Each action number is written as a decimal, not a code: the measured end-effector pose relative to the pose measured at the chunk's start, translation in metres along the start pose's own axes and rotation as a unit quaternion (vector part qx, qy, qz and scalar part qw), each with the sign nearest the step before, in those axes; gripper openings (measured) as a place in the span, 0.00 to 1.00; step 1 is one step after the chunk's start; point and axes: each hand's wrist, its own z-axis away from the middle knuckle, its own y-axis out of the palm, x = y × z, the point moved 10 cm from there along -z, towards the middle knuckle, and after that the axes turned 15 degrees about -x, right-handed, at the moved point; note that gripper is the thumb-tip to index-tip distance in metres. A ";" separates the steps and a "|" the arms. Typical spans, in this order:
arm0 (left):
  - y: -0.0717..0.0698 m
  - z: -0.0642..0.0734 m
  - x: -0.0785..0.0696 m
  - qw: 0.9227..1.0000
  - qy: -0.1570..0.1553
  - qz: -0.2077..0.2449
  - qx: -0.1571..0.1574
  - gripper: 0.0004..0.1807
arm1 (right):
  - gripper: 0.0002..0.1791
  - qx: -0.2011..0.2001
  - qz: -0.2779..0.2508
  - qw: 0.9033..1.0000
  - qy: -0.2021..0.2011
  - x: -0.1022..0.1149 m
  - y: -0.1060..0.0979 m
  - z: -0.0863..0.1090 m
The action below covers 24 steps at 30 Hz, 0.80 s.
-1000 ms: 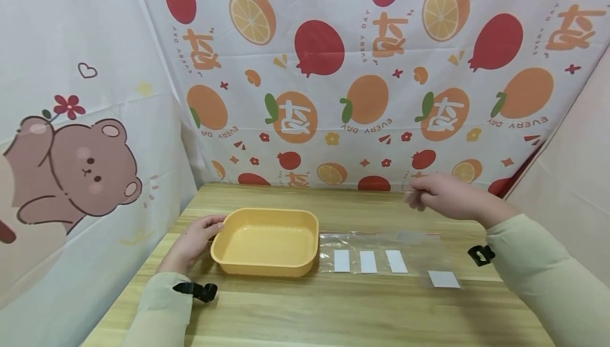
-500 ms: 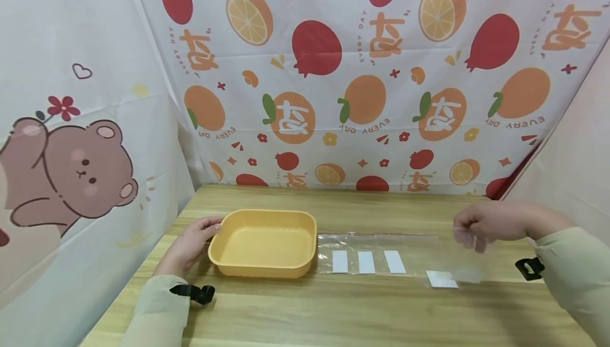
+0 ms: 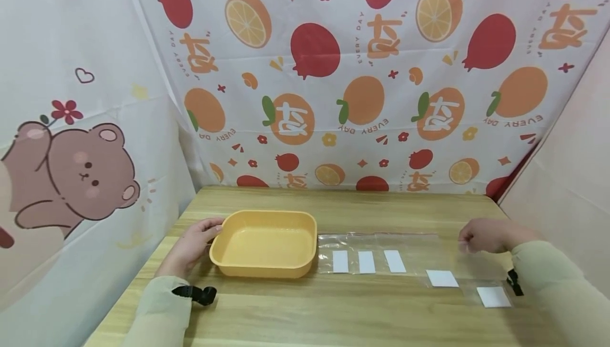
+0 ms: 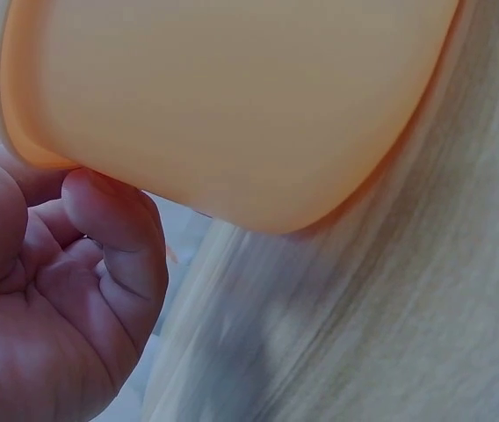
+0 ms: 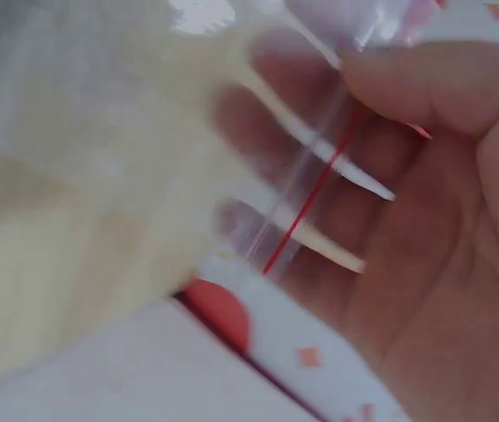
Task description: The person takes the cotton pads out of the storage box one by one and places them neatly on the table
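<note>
In the head view a yellow plastic basin (image 3: 263, 272) stands on the table, and my left hand (image 3: 190, 246) holds its left end. Up close in the left wrist view, curled fingers (image 4: 113, 237) touch the basin wall (image 4: 232, 114) just under its rim. My right hand (image 3: 488, 234) pinches the top edge of a clear zip bag (image 3: 486, 270) with a white label (image 3: 494, 297). Its red zip line (image 5: 307, 207) crosses in front of the fingers in the right wrist view. How far the bag's lower end touches the table cannot be made out.
Several clear zip bags (image 3: 352, 242) lie in an overlapping row right of the basin, each with a white label (image 3: 367, 262). Patterned cloth (image 3: 314, 50) hangs behind the wooden table (image 3: 286, 310), with more cloth on both sides.
My right hand has moved right and down, bringing a clear bag to the right end of the row; its white label now shows there. My left hand and the basin have stayed put.
</note>
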 end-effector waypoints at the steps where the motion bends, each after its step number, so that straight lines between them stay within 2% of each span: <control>1: 0.000 0.000 0.001 1.000 -0.001 -0.001 0.001 0.27 | 0.14 -0.021 0.024 0.999 -0.012 -0.005 0.003 -0.004; 3: 0.001 0.000 0.002 1.000 -0.004 -0.003 0.000 0.27 | 0.14 -0.062 0.049 0.997 -0.025 -0.014 0.009 -0.012; 6: 0.000 0.000 0.004 1.000 -0.009 -0.005 -0.003 0.28 | 0.15 -0.117 0.058 0.991 -0.023 -0.025 0.013 -0.019; 10: 0.000 -0.002 0.006 1.000 -0.011 -0.003 -0.004 0.28 | 0.13 -0.155 0.061 0.986 -0.013 -0.031 0.014 -0.025; 15: -0.001 -0.002 0.005 1.000 -0.009 -0.001 -0.005 0.28 | 0.11 -0.174 0.073 0.982 -0.018 -0.037 0.014 -0.034; 24: 0.000 -0.001 0.002 1.000 -0.007 -0.001 -0.005 0.27 | 0.11 -0.169 0.077 0.983 0.017 -0.047 0.025 -0.049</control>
